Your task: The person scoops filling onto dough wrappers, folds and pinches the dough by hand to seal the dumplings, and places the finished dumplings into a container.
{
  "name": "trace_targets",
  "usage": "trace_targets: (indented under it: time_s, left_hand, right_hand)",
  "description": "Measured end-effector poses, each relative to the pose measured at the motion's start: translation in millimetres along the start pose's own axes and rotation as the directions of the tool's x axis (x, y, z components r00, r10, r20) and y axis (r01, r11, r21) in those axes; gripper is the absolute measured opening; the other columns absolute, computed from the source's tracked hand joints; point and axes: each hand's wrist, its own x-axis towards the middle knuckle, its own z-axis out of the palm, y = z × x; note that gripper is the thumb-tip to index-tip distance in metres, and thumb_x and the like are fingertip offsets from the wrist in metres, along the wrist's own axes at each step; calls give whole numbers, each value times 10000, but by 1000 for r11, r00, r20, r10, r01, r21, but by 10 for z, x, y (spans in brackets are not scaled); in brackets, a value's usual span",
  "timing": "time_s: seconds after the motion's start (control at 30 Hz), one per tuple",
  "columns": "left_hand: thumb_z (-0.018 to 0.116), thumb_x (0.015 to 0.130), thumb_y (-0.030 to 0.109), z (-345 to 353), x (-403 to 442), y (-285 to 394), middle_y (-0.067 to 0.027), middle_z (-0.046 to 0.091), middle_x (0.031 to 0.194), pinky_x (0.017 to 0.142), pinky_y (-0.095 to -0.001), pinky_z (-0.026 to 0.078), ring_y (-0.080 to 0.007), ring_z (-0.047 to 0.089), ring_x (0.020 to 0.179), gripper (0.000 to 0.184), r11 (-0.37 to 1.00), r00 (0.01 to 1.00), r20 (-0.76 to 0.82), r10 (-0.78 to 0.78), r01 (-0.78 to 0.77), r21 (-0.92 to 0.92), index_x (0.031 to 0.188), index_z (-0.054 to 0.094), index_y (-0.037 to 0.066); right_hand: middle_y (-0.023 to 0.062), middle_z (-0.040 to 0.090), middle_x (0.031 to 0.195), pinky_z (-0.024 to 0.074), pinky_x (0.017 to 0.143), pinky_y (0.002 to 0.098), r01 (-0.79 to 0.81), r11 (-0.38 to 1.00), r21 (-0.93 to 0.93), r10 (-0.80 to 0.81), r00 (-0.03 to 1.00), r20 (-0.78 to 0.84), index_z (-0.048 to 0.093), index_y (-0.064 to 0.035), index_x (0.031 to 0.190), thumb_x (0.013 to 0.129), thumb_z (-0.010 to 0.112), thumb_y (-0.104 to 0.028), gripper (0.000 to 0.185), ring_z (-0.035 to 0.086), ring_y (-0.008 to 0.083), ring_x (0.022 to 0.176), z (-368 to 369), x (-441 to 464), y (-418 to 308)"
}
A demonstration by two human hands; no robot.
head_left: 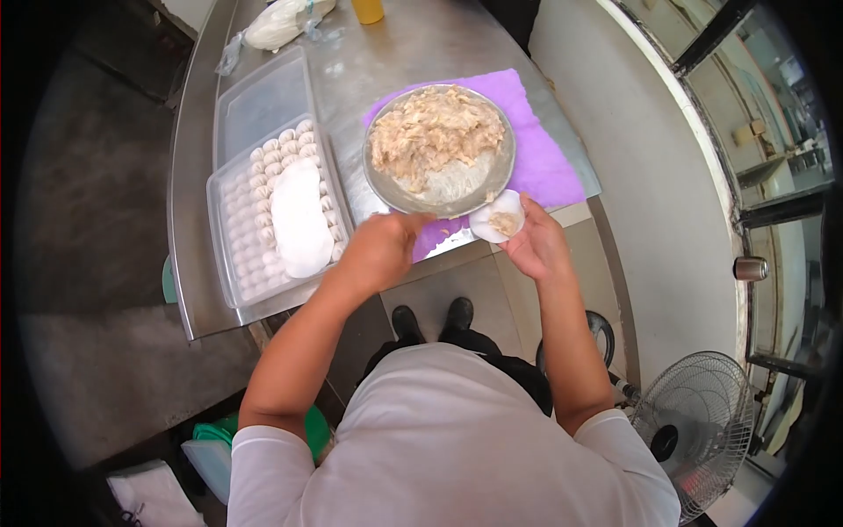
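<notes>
My right hand holds a round white dumpling wrapper with a dab of filling on it, at the table's front edge. My left hand is closed in front of the bowl's near rim; what it grips is hidden. Between and beyond my hands, a round metal bowl holds pale minced filling, heaped towards its far side. Left of my left hand, a clear plastic container has rows of shaped dumplings. A stack of white wrappers lies over some of them.
The bowl rests on a purple cloth on a metal table. A plastic lid, a white bag and a yellow cup are farther back. A fan stands at right, by the wall.
</notes>
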Motion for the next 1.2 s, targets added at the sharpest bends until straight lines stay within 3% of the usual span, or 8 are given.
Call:
trace_targets:
  time_s: [0.07, 0.2, 0.6, 0.83, 0.93, 1.0, 1.13, 1.2]
  left_hand:
    - [590, 855, -77, 119, -115, 100, -244, 672, 851, 698, -473, 521, -415, 655, 759, 422, 996, 999, 10, 50, -49, -74, 1225, 719, 81]
    - [608, 861, -54, -12, -255, 273, -185, 659, 852, 669, -483, 517, -405, 643, 764, 452, 998, 991, 135, 0, -9, 67, 1274, 693, 108]
    - [651, 786, -17, -176, -273, 487, -118, 641, 837, 626, -441, 532, -322, 661, 756, 501, 916, 975, 124, 182, -214, 340, 1270, 695, 105]
    - [609, 795, -23, -305, -269, 522, -138, 640, 826, 647, -453, 532, -341, 667, 762, 483, 926, 984, 152, 95, -144, 349, 1254, 703, 97]
    - [594, 801, -36, -362, -200, 411, -169, 645, 895, 734, -474, 535, -380, 668, 816, 489, 944, 993, 117, -12, -27, 328, 1266, 692, 75]
    - [582, 805, -31, -189, -2, 184, -219, 644, 1019, 839, -482, 525, -412, 659, 923, 488, 907, 979, 21, -205, 182, 380, 1279, 675, 39]
    - [602, 876, 32, 43, 148, -83, -268, 622, 1113, 901, -471, 515, -432, 636, 999, 457, 907, 972, -11, -234, 223, 357, 1332, 624, 0]
    - [623, 970, 144, 97, -19, 11, -223, 648, 1134, 909, -431, 533, -349, 658, 1018, 400, 966, 967, -250, -59, 118, 230, 1337, 603, -14]
  right_hand:
    - [201, 586, 1365, 462, 1097, 522, 20, 997, 71, -24, 998, 54, 465, 41, 1375, 1097, 424, -278, 425, 585, 330, 1272, 98, -8, -19]
    - [207, 576, 1375, 459, 1098, 524, 6, 999, 37, -7, 1000, 25, 456, 45, 1387, 1095, 431, -276, 435, 581, 334, 1275, 36, -21, -21]
    - [186, 586, 1358, 476, 1075, 512, -46, 999, -13, 47, 993, 107, 456, 35, 1404, 1098, 440, -349, 492, 586, 313, 1265, 242, -229, 3]
    - [170, 621, 1303, 499, 1047, 493, -33, 997, -64, 39, 993, 108, 489, 51, 1363, 1087, 486, -327, 469, 624, 304, 1207, 211, -219, 84]
    - [182, 629, 1284, 522, 1021, 476, 37, 989, -141, -31, 998, 49, 512, 77, 1323, 1073, 522, -266, 424, 641, 299, 1180, 200, -281, 92]
    - [190, 629, 1280, 533, 1007, 468, 80, 972, -222, -74, 997, 33, 524, 89, 1300, 1065, 538, -227, 395, 650, 295, 1166, 236, -307, 83]
    - [180, 650, 1241, 549, 976, 441, 50, 985, -163, -38, 996, 76, 544, 100, 1275, 1035, 569, -148, 346, 669, 274, 1127, 430, -408, 71]
    - [170, 660, 1224, 550, 969, 428, 17, 996, -92, -12, 998, 55, 548, 99, 1273, 1029, 572, -135, 339, 674, 265, 1115, 565, -498, 73]
